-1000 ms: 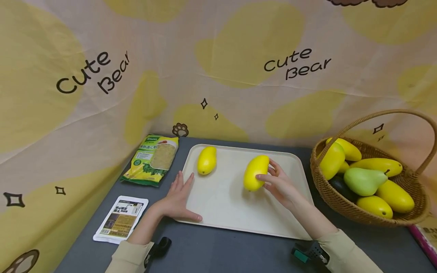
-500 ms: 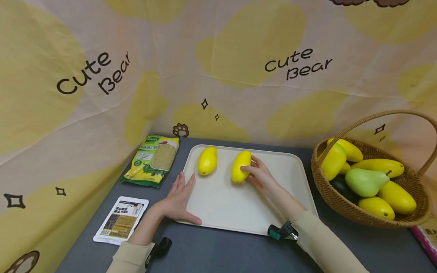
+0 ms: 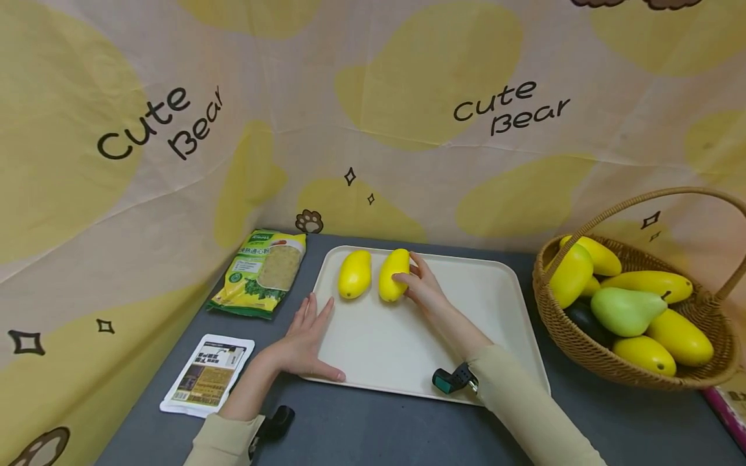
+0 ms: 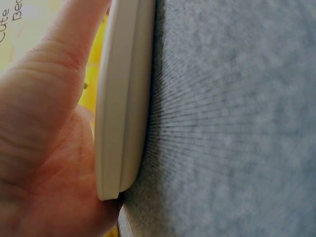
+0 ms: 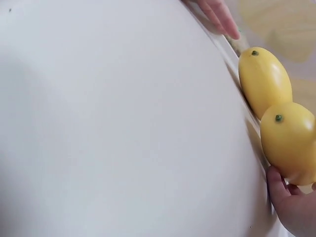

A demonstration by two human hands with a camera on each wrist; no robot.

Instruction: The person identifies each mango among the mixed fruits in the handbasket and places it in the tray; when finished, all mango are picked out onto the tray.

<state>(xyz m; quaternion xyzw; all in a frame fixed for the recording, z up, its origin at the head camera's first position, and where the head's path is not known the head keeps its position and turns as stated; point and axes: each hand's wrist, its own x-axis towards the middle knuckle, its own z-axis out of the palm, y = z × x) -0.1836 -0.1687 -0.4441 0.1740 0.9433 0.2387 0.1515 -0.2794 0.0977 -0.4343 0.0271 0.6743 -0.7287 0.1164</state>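
Observation:
On the left of a pale rectangular tray (image 3: pixel 373 349) lies a yellow mango (image 3: pixel 354 275). A second yellow mango (image 3: pixel 394 275) is just right of it, pinched between the thumb and fingers of my right hand (image 3: pixel 430 291). In the right wrist view the held mango (image 5: pixel 286 140) overlaps the other mango (image 5: pixel 265 81), though the head view has a narrow gap between them. My left hand (image 3: pixel 304 346) rests with spread, straight fingers at the tray's front left corner. The left wrist view has its palm (image 4: pixel 39 133) against the tray edge (image 4: pixel 111 108).
A wicker basket (image 3: pixel 574 353) with a tall handle stands right of the tray, holding several yellow mangoes, a green pear (image 3: pixel 626 310) and a dark fruit. Left of the tray lie a yellow-green food packet (image 3: pixel 259 275) and a white pouch (image 3: pixel 206 375). A printed cloth rises behind.
My right hand has carried its mango left and slightly back across the tray, close beside the other mango. The left hand has stayed at the tray corner.

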